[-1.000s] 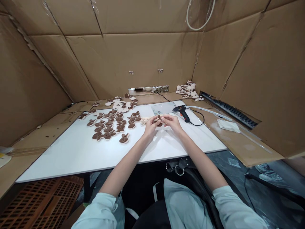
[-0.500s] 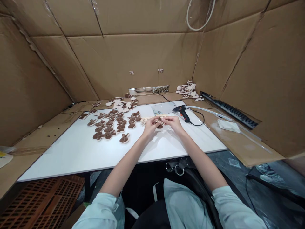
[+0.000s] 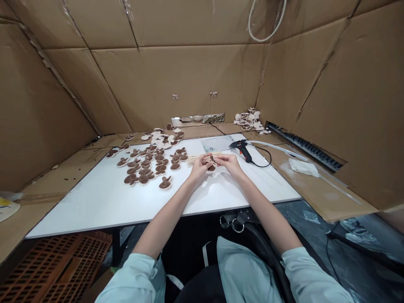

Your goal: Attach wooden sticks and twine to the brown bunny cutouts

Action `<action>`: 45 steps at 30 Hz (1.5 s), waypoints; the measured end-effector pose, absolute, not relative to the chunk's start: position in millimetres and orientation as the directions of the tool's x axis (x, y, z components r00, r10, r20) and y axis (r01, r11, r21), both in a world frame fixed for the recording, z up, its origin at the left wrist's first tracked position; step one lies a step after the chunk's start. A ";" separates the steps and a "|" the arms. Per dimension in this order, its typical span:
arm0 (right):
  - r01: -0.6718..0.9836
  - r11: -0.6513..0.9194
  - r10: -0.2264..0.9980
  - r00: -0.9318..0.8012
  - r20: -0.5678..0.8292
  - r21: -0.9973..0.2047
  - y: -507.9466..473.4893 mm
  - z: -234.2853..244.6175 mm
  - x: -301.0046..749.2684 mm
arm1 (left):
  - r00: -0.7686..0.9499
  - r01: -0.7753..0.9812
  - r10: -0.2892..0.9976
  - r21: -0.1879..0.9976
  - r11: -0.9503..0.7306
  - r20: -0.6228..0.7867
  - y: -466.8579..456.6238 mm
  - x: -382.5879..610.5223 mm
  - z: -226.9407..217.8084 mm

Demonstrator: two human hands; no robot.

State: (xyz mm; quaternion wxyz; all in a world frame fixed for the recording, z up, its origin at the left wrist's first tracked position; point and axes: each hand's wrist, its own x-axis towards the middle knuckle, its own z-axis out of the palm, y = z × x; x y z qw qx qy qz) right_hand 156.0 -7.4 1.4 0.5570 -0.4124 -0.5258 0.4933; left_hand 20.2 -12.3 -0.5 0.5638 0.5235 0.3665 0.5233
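Grip: left hand [image 3: 200, 168], right hand [image 3: 231, 164] | fingers [image 3: 219, 159] closed, both pinching brown cutout [image 3: 211, 164] | Place: above tabletop [image 3: 94, 206], mid-right | Nearby: skewers [image 3: 195, 159] left, glue gun [image 3: 243, 150] far right

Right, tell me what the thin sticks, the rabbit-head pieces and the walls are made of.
The thin sticks look like matte pale wood or bamboo. The rabbit-head pieces look like brown felt or fabric on a pale rim, dull and soft-edged. The walls are brown cardboard, with creased panel seams.
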 end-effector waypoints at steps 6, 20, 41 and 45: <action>-0.111 0.193 0.979 -0.049 0.200 -0.975 -7.0 -0.1 157.3 | 0.140 -0.235 0.979 0.966 -0.110 0.145 -11.3 23.2 -3.6; -0.114 0.190 0.979 -0.057 0.198 -0.975 -6.6 -0.7 157.0 | 0.119 -0.189 0.983 0.975 -0.118 0.142 -15.4 22.9 1.0; -0.064 0.213 0.974 -0.059 0.217 -0.975 -5.9 -2.6 158.0 | 0.137 -0.182 0.977 0.974 -0.136 0.162 -14.8 22.7 1.2; -0.078 0.198 0.978 -0.056 0.202 -0.977 -6.1 -2.0 157.6 | 0.138 -0.177 0.977 0.975 -0.134 0.159 -15.4 22.5 0.3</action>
